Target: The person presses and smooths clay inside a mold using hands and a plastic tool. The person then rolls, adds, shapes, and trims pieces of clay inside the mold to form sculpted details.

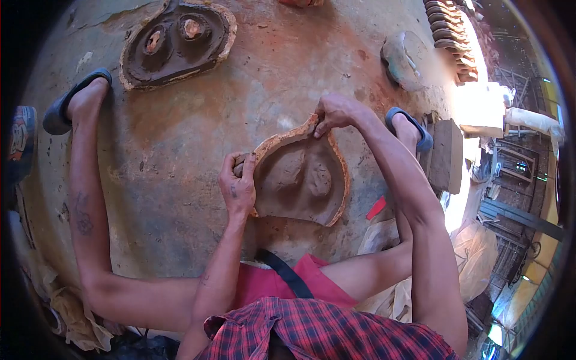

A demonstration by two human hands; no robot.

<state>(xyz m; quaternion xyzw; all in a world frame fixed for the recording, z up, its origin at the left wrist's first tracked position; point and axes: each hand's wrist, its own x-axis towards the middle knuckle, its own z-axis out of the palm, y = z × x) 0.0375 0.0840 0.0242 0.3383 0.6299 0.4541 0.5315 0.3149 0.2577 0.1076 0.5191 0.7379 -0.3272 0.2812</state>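
On the floor in front of me lies a clay-lined mould (300, 195), pear-shaped, with a rough orange rim and wet grey-brown clay inside. Two raised lumps stand in its hollow. My left hand (238, 186) is closed at the left rim, its thumb against the edge and a bit of dark clay showing by the fingers. At the narrow far end, my right hand (337, 114) pinches the rim, fingertips on the clay; part of its grip is hidden. A second mould (179, 42) with dark clay and two round mounds lies farther off at the upper left.
A rounded grey-green object (405, 60) rests on the floor at the upper right, near a row of stacked curved clay pieces (450, 33). A grey block (446, 156) stands beside my right foot. A red scrap (376, 207) lies near my right leg, by crumpled plastic sheeting (474, 255).
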